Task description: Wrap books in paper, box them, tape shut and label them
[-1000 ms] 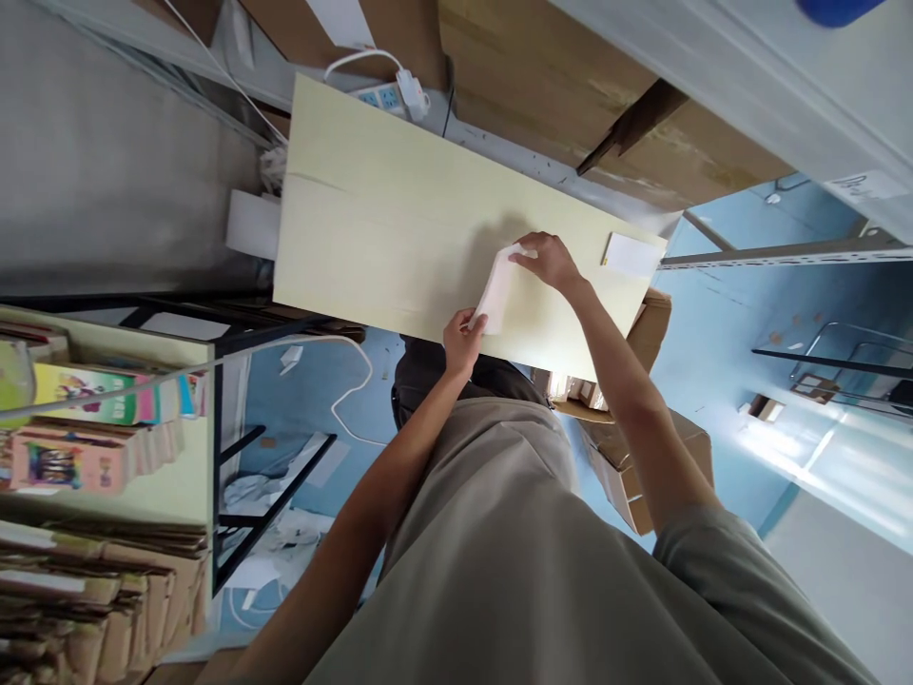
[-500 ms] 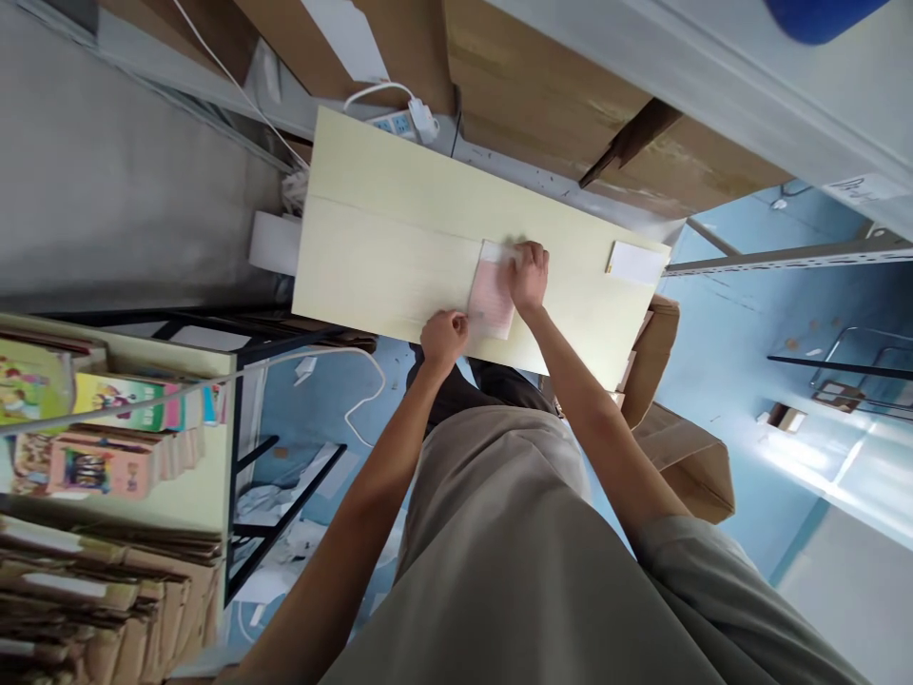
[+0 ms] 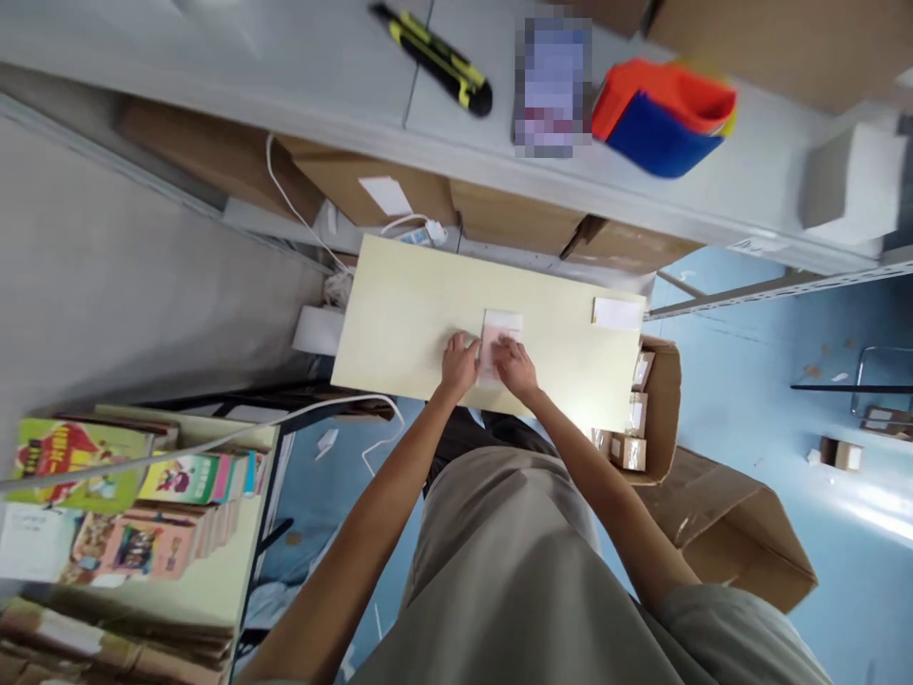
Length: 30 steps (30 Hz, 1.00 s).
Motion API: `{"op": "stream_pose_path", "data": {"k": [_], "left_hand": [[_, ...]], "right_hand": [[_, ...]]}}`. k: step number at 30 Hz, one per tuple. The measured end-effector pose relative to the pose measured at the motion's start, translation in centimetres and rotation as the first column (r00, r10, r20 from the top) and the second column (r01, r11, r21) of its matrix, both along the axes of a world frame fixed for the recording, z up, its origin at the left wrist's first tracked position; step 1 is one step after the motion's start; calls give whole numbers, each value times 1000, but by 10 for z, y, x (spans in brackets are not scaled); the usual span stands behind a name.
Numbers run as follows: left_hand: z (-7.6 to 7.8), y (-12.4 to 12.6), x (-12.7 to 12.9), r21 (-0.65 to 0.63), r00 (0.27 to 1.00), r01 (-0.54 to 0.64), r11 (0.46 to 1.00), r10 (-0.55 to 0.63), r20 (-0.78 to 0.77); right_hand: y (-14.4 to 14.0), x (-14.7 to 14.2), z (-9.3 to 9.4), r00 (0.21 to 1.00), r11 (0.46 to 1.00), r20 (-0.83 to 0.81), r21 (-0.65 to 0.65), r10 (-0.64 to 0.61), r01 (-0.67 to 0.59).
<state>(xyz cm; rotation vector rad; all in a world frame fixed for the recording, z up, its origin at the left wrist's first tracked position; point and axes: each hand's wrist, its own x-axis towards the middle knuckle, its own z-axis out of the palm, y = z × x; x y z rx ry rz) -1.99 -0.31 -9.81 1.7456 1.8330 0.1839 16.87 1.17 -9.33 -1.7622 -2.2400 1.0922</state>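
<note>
- Half a second ago the right hand [image 3: 514, 365] pressed on the far end of the pink-and-white packet [image 3: 499, 340] and the left hand [image 3: 458, 363] sat at its near corner; now both hands have drawn together at the packet's near end. The view has also tipped up, so a grey shelf [image 3: 285, 67] above the pale table [image 3: 399, 314] now shows.
- The packet lies flat on the table, near the middle of its front half. The left hand touches its left edge, fingers curled; the right hand lies on its near right part, fingers bent down on it. Whether either hand pinches the packet or only presses it, I cannot tell.
- The packet's near end is hidden under the hands, and its print is too blurred to read.
- On the table's right end lies a white card [image 3: 617, 313]; on the shelf, a yellow-and-black cutter [image 3: 435, 59].
</note>
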Motion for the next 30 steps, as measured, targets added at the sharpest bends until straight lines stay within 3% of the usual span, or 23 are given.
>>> {"op": "stream_pose_path", "data": {"k": [3, 7, 11, 13, 16, 19, 22, 24, 26, 30], "left_hand": [[7, 13, -5, -54, 999, 25, 998, -27, -28], [23, 24, -14, -52, 995, 76, 996, -73, 64], [59, 39, -22, 119, 990, 16, 993, -33, 137], [88, 62, -27, 279, 978, -69, 958, 9, 210], [144, 118, -38, 487, 958, -179, 855, 38, 285], [207, 177, -56, 641, 948, -221, 736, 9, 317], [257, 217, -74, 718, 954, -220, 661, -8, 299], [278, 230, -84, 728, 957, -224, 648, 3, 291], [289, 235, -91, 730, 959, -222, 647, 8, 284], [289, 234, -103, 746, 966, -204, 634, 7, 258]], "right_hand": [[-2, -6, 6, 1000, 999, 16, -33, 7, -7], [-11, -14, 18, 999, 999, 38, -39, 15, -13], [8, -30, 56, 999, 984, 2, 173, 51, -50], [40, -43, 89, 995, 942, -22, 325, 92, -80], [107, -66, 148, 993, 847, -35, 525, 115, -79], [176, -89, 205, 993, 750, -48, 660, 104, -47], [229, -109, 245, 996, 689, -56, 725, 66, -5], [253, -121, 261, 1000, 707, -24, 707, 14, 7], [270, -131, 270, 998, 762, 40, 647, -43, 6], [291, -143, 272, 984, 849, 156, 529, -85, -11]]}}
